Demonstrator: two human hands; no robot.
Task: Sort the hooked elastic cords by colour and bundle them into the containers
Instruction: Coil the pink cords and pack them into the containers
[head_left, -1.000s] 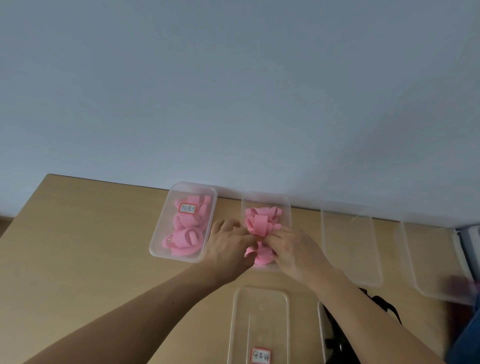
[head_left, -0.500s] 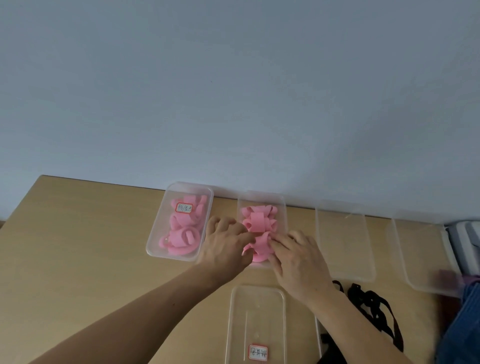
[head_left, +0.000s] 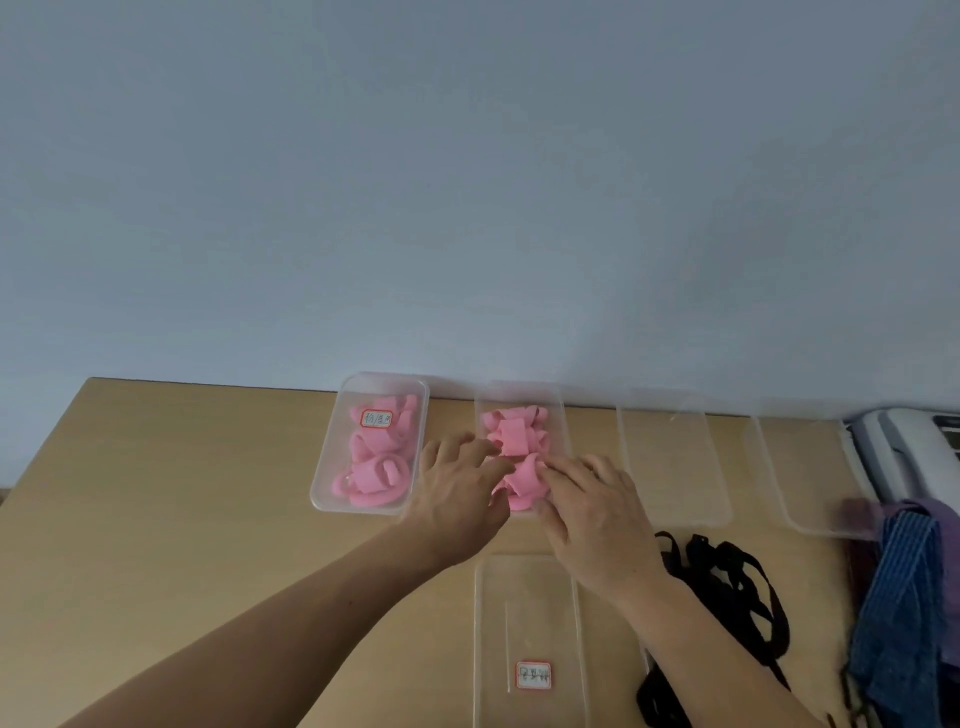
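The desk (head_left: 156, 519) lies bare and wide on my left out to its edge, while black cords (head_left: 727, 587) and a blue cloth (head_left: 904, 597) crowd its right side. Four clear containers line its back edge, the left container (head_left: 324, 467) holding pink cords (head_left: 374, 467), the second container (head_left: 558, 415) beside it and two empty containers (head_left: 675, 467) further right, and a labelled container (head_left: 530, 613) lies between my forearms. My left hand (head_left: 457, 493) and right hand (head_left: 592, 509) meet at the second container's near end, each grip narrow, pinching one pink bundle (head_left: 524, 480) from either side.
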